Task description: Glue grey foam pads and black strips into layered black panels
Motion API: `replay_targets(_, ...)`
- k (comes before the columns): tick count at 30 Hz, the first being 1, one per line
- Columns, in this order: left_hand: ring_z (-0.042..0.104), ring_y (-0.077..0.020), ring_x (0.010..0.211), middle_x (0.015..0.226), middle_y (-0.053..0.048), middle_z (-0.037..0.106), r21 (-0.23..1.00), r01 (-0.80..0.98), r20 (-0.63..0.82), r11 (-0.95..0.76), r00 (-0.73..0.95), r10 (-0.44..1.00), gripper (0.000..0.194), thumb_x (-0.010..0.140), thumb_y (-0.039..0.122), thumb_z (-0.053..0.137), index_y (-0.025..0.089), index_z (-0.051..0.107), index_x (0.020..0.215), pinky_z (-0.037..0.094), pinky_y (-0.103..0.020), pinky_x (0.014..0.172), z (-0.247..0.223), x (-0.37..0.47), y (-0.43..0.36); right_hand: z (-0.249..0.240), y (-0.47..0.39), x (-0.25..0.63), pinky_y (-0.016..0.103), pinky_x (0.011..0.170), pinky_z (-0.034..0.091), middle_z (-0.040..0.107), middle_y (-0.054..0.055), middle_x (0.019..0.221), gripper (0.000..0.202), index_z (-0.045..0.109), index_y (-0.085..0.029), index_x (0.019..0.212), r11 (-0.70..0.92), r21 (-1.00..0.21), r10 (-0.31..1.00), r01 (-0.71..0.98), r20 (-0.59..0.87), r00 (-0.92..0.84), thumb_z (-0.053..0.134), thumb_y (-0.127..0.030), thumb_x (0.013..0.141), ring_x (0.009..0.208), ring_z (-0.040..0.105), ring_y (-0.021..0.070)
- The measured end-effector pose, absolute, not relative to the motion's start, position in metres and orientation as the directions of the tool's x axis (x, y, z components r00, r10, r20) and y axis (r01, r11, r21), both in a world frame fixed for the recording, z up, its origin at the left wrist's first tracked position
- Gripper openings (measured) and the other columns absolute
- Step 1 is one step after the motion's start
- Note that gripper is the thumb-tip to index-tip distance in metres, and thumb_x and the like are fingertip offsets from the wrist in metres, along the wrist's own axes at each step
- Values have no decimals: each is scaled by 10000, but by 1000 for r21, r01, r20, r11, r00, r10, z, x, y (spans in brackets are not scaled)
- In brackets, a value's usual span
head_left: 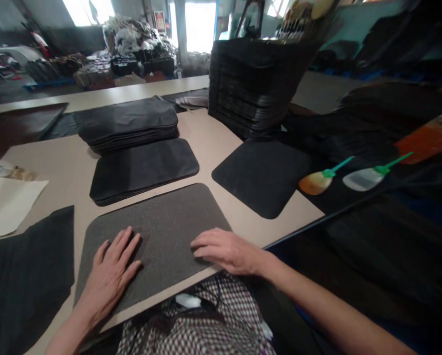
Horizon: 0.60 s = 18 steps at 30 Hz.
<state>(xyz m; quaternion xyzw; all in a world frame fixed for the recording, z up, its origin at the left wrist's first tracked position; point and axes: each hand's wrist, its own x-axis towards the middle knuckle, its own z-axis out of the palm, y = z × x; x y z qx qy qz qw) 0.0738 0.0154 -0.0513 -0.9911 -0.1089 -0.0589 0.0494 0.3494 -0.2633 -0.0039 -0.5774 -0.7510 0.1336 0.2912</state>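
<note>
A grey-brown sheet with rounded corners (161, 231) lies flat on the table in front of me. My left hand (113, 268) rests on its left part, palm down with fingers spread. Over the sheet's right edge is my right hand (221, 249), its fingers extended close together and slightly bent, with no object visible in them. Just beyond the sheet lies a low stack of black rounded panels (145, 170). A single black panel (261, 172) lies to the right.
A thicker black stack (128, 121) lies further back. A tall black pile (254, 84) rises at the back right. Two bottles with green nozzles, one amber (315, 183) and one pale (363, 180), lie at right. Dark material (28, 276) and cream paper (10, 204) lie left.
</note>
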Motion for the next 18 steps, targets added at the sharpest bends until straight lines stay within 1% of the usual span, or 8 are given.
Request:
replay_targets(3, 268, -235, 1525, 1677, -57, 230, -96, 134, 102, -986, 987, 124, 637, 1039, 472, 402, 284, 215, 1617, 193, -447, 1233, -50, 79, 10, -12, -264, 332, 490, 1185, 332, 498, 119, 1511, 386, 532, -167, 1433, 259, -487, 962, 834, 211, -175, 470, -301, 1076, 1468, 339, 242)
replay_targets(5, 298, -227, 1513, 1668, -47, 260, -107, 120, 115, -987, 988, 107, 650, 1030, 480, 441, 295, 224, 1614, 193, -429, 1236, -51, 81, 8, -21, -269, 336, 498, 1197, 325, 477, 106, 1533, 446, 496, -193, 1479, 180, -445, 978, 877, 177, -111, 507, -357, 1065, 1480, 323, 247)
replay_targets(8, 315, -230, 1506, 1661, -42, 282, -93, 129, 132, -987, 984, 116, 647, 1025, 479, 474, 301, 250, 1606, 198, -432, 1241, -50, 83, 6, -33, -281, 354, 505, 1137, 423, 515, 99, 1500, 386, 549, -223, 1437, 20, -345, 980, 938, 192, 50, 491, -308, 1065, 1411, 437, 265)
replay_targets(11, 315, -236, 1506, 1655, -50, 295, -15, 137, 130, -990, 982, 134, 613, 1033, 459, 478, 305, 284, 1593, 226, -464, 1242, -45, 84, 4, -29, -281, 366, 518, 1012, 524, 619, 135, 1365, 311, 657, -177, 1271, -120, -252, 950, 960, 253, 185, 431, -255, 1073, 1249, 582, 292)
replay_targets(13, 318, -226, 1505, 1645, -50, 322, 101, 146, 135, -984, 978, 159, 551, 1050, 406, 452, 305, 320, 1576, 255, -476, 1242, -39, 84, 2, -17, -267, 362, 494, 1000, 531, 646, 139, 1318, 309, 658, -161, 1247, -24, -262, 961, 965, 261, 95, 416, -246, 1076, 1214, 602, 280)
replay_targets(15, 310, -205, 1509, 1639, -44, 337, 266, 173, 152, -948, 964, 219, 496, 1066, 353, 411, 302, 352, 1556, 282, -461, 1242, -29, 85, -1, -3, -244, 349, 446, 1058, 493, 630, 123, 1353, 322, 620, -162, 1309, 210, -328, 960, 921, 247, -131, 412, -246, 1078, 1271, 566, 245)
replay_targets(17, 287, -185, 1518, 1652, -39, 308, 431, 197, 137, -881, 950, 280, 483, 1076, 334, 365, 299, 341, 1557, 298, -430, 1243, -15, 89, -4, 4, -217, 333, 401, 1129, 428, 592, 110, 1416, 352, 575, -157, 1372, 435, -402, 899, 805, 247, -362, 425, -280, 1078, 1353, 499, 213)
replay_targets(18, 276, -184, 1523, 1660, -38, 288, 495, 180, 116, -850, 956, 271, 490, 1077, 347, 352, 299, 326, 1564, 299, -421, 1244, -6, 93, -7, 3, -203, 325, 386, 1154, 398, 578, 108, 1435, 376, 556, -152, 1395, 518, -428, 856, 741, 257, -449, 441, -312, 1075, 1377, 475, 201)
